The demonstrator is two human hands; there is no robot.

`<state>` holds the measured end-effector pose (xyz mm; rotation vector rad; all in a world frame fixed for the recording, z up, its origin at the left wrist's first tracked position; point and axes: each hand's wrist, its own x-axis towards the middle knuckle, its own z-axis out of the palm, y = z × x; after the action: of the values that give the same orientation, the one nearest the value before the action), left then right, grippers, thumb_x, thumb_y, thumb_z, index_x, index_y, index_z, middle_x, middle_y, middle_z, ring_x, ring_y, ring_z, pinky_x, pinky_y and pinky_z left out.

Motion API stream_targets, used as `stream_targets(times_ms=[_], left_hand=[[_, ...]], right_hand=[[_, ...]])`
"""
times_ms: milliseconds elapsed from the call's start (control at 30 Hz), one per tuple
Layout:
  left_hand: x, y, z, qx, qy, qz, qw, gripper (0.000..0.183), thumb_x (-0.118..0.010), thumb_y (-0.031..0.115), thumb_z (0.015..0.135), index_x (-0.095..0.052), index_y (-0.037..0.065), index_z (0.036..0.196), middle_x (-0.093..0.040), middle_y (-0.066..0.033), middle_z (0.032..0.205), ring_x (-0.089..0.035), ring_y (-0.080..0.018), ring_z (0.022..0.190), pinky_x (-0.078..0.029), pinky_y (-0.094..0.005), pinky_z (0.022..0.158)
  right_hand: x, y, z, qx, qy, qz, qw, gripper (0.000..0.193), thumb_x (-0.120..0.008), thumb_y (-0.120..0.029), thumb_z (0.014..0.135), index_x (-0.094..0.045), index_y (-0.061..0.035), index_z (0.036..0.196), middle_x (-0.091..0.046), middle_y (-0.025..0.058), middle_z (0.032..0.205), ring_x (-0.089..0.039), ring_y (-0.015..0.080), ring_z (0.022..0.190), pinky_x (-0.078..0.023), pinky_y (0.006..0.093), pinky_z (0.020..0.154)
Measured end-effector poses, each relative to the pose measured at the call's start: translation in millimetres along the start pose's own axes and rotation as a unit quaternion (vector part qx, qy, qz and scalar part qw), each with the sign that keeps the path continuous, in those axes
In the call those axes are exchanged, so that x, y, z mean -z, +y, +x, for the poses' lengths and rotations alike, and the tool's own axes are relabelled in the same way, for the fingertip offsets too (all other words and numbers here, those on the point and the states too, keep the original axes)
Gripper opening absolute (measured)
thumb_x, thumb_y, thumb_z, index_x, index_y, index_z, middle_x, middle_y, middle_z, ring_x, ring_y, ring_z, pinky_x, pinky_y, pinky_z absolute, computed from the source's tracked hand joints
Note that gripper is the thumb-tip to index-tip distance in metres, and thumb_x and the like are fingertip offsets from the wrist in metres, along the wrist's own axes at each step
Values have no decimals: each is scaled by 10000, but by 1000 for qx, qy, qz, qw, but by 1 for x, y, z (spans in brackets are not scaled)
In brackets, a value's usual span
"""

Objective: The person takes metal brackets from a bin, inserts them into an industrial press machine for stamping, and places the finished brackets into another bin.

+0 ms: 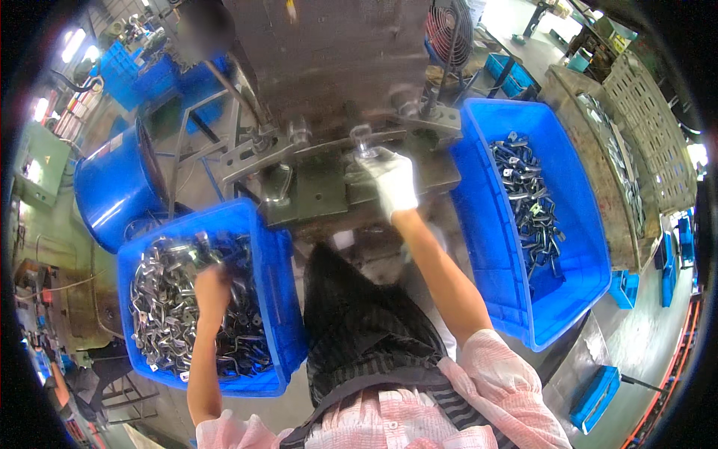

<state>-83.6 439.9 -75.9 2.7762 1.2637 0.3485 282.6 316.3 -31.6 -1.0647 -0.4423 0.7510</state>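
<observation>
My left hand (215, 283) reaches into a blue bin (292, 299) on the left. It is at the heap of bent metal brackets (168, 310), and motion blur smears its fingers. In a white glove, my right hand (395, 179) is at the metal die (318, 187) of the machine in front of me. Its fingers are curled close together beside a shiny upright post (361, 137). Whatever they grip is too blurred to make out. A bent metal piece (278, 187) shows on the left part of the die.
To my right stands a second blue bin (493, 247) with dark bent brackets (527, 194) inside. Beyond it is a worn bench (591, 157) with flat metal strips. A blue drum (120, 183) stands at the left, and a fan (449, 34) at the back.
</observation>
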Motion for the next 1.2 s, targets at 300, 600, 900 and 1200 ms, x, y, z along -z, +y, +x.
stream_targets(times_ms=[300, 600, 900, 1200], left_hand=[[100, 68, -17, 153, 158, -408, 886, 75, -570, 68, 850, -613, 18, 816, -599, -37, 608, -531, -68, 478, -385, -193, 418], [113, 123, -14, -321, 243, -81, 912, 262, -702, -8, 628, -612, 20, 873, -586, -78, 706, -567, -203, 525, -427, -282, 427], [117, 172, 1, -445, 180, -120, 869, 291, -707, 6, 626, -588, -7, 891, -624, -105, 758, -622, -222, 607, -493, -286, 500], [28, 49, 14, 1, 11, -3, 1000, 310, -659, 69, 704, -583, 78, 1005, -586, -154, 1025, -599, -322, 763, -482, -395, 640]], right_hand=[[40, -39, -26, 130, 46, -303, 943, 210, -677, -124, 759, -657, -12, 936, -657, 49, 778, -570, 90, 687, -464, 235, 646], [145, -134, -75, 126, 265, -563, 773, 339, -650, -84, 776, -606, -82, 1111, -642, 51, 744, -544, 81, 636, -432, 250, 563], [-36, -52, -134, 94, -405, -402, 816, 463, -660, -220, 745, -503, -107, 1165, -596, 116, 949, -591, 316, 854, -478, 360, 754], [16, -18, -29, 49, -51, -58, 996, 104, -618, -52, 811, -614, 29, 877, -650, 63, 812, -620, 119, 710, -493, 250, 670]])
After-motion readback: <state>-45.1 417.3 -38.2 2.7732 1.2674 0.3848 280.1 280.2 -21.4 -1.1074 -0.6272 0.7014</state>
